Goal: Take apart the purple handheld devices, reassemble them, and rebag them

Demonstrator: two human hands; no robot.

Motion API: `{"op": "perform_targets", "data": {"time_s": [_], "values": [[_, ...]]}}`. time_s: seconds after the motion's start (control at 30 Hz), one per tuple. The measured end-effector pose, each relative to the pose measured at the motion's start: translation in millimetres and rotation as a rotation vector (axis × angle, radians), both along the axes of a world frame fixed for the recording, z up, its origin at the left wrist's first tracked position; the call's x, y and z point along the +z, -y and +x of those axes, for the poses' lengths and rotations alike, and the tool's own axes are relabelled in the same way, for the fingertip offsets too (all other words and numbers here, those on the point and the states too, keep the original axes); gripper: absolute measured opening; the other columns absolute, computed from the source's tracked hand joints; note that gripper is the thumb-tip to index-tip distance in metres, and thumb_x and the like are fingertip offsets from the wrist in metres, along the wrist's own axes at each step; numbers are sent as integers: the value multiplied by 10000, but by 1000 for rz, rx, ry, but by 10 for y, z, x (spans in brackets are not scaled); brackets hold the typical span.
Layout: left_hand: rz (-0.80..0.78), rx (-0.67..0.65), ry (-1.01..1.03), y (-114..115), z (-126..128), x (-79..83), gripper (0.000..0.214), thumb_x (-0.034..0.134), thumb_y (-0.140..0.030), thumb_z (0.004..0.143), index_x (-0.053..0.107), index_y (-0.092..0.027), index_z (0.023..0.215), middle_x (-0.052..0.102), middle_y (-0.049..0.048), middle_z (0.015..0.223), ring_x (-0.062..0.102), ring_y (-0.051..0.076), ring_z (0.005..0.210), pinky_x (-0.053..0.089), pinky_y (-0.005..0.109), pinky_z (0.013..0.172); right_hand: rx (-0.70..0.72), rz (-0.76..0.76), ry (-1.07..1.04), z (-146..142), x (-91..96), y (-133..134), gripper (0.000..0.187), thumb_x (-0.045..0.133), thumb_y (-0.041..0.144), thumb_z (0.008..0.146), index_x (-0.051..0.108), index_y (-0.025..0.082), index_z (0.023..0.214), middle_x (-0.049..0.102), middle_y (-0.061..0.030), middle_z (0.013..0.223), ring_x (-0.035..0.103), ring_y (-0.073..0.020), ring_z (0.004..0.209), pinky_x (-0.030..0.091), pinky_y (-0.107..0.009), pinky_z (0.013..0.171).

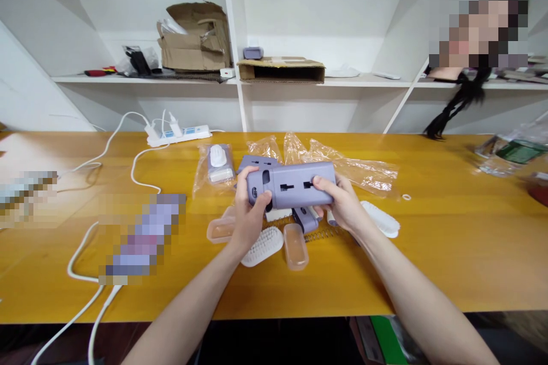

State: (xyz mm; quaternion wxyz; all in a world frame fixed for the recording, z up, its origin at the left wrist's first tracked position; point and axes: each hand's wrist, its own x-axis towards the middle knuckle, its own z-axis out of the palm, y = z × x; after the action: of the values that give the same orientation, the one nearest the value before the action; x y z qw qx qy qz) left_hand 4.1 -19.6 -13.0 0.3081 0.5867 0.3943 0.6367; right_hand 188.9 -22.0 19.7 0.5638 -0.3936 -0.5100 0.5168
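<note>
A long purple plastic housing [296, 175] with dark cut-out slots is held level above the table. My left hand [250, 217] is closed round its left end, the thumb beside a dark opening. Round the right end my right hand [345, 199] is closed, its thumb by a slot. Below lie a white bristled brush head [265, 246], a clear plastic cover [296, 248], another clear cover [220, 230], a metal spring [323, 234] and a smaller purple part [305, 219], partly hidden. A white oval piece [381, 219] lies right of my right hand.
Behind the hands are clear plastic bags [355, 171] and a bagged purple part [220, 165]. A phone [148, 234] with white cables lies left, near a power strip [180, 135]. Cardboard boxes [194, 45] sit on the shelf. A person [479, 28] is at upper right.
</note>
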Motion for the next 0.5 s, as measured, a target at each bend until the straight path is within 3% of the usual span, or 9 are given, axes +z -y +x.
{"op": "perform_targets", "data": {"time_s": [0.13,0.3,0.5], "values": [[111,-67,-48,-6,-46,-43,458,477,-303,791,400,-245,1239,483,62,1141,462,232,990,368,379,891,48,26,-19,17,-32,-12,291,710,391,742,513,180,779,521,65,516,466,-81,288,199,-195,300],[105,-62,-73,-15,-61,-76,558,435,-253,739,376,-250,1294,449,68,1213,447,251,1011,353,408,902,99,64,-10,28,-65,-34,262,699,373,759,519,185,790,534,64,502,475,-82,297,252,-195,318],[91,-49,-67,-23,-93,9,506,378,-189,760,474,-248,1254,517,42,1173,484,219,988,376,355,863,95,75,-37,64,-127,-109,296,693,423,746,519,183,763,519,62,492,468,-88,286,236,-193,287]]}}
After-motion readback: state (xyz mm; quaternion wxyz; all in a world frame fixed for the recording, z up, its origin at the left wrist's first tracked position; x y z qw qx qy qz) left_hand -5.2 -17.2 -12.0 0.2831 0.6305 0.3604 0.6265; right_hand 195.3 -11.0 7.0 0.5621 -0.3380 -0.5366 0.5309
